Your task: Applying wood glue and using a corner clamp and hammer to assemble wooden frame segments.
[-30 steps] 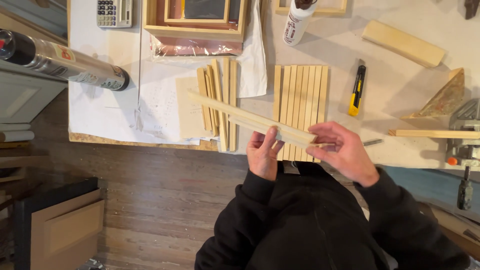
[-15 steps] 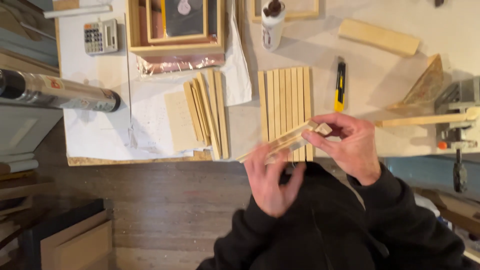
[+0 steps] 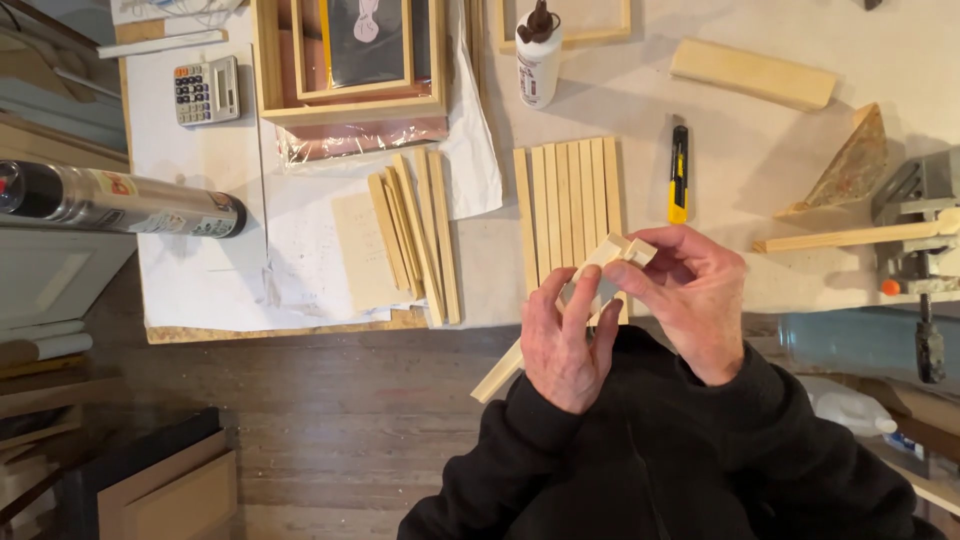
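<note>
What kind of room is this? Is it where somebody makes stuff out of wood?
Most likely a small woodworking or picture-framing workshop. Wooden strips lie in a row on the workbench, beside a glue bottle and a yellow utility knife. Both hands, left hand and right hand, hold another wooden strip.

strip [image 3: 497, 378]: middle hidden behind left hand [image 3: 562, 345]
can [image 3: 120, 200]: left end cut off
vise [image 3: 915, 235]: cut by right edge
</note>
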